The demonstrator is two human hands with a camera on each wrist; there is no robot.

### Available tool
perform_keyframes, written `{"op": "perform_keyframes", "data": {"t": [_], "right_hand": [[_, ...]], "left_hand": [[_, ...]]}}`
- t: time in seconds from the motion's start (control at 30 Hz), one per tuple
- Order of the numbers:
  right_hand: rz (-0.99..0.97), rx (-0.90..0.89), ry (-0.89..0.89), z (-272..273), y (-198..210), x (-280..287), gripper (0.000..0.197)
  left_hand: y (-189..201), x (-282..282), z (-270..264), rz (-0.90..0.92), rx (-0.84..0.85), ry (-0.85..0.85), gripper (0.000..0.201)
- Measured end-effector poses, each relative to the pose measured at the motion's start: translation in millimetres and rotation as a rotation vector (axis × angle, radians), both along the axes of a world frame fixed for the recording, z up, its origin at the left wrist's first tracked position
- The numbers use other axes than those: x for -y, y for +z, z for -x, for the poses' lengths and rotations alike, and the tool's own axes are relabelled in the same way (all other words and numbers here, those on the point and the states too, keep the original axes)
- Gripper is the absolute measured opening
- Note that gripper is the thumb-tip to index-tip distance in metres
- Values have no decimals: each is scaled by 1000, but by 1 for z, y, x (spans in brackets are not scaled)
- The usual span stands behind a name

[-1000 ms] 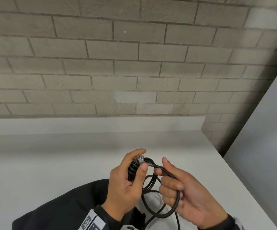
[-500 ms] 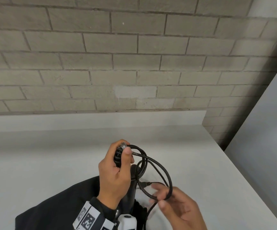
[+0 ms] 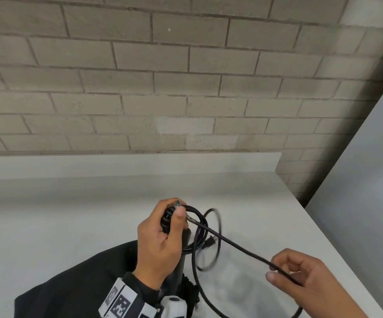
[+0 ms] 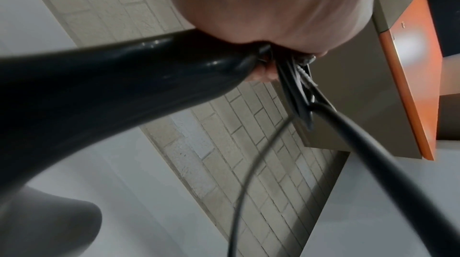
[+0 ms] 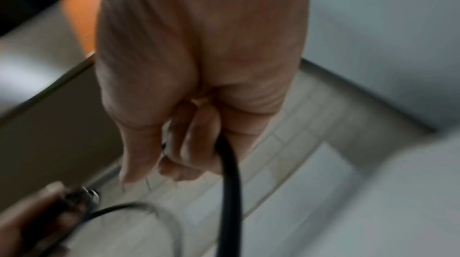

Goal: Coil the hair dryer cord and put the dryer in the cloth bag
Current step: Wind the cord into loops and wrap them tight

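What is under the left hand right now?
Under the left hand lies the black cloth bag on the white table. The dryer handle runs down toward it; the dryer's head is hidden.

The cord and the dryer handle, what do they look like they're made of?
Cord: looks like matte black rubber or flexible plastic sheathing; it bends into loose loops. Dryer handle: apparently hard, glossy black plastic, given the sharp highlights along it in the left wrist view. Neither can be confirmed by look alone.

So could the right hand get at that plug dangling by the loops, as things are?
Probably, but not freely: the right hand is pinching the cord, pulled out to the side. The plug hangs in open air with nothing in front of it, so the hand would have to let go first.
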State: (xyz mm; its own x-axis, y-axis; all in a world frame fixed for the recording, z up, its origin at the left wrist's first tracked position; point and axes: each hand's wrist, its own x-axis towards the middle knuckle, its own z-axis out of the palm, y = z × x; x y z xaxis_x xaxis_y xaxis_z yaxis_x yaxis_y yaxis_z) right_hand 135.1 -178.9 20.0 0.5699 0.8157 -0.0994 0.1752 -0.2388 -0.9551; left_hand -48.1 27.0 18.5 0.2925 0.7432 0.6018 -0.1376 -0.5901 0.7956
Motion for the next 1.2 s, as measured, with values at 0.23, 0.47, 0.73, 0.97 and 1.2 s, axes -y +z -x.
{"op": "perform_keyframes", "data": {"t": [0.23, 0.47, 0.73, 0.97, 1.2], "right_hand": [[-13, 90, -331, -17, -38, 3, 16], [-509, 531, -391, 62, -38, -42, 19], [-99, -145, 71, 114, -9, -99, 41], [-210, -522, 150, 101, 1, -93, 9], [-163, -173, 110, 42, -5, -39, 4]], "left_hand": [[0, -7, 2, 90, 31, 56, 41], [0, 0, -2, 84, 13, 50, 43], [1, 9, -5, 12, -30, 25, 39], [3, 3, -1, 35, -8, 54, 42], [3, -10, 5, 78, -37, 12, 40]]}}
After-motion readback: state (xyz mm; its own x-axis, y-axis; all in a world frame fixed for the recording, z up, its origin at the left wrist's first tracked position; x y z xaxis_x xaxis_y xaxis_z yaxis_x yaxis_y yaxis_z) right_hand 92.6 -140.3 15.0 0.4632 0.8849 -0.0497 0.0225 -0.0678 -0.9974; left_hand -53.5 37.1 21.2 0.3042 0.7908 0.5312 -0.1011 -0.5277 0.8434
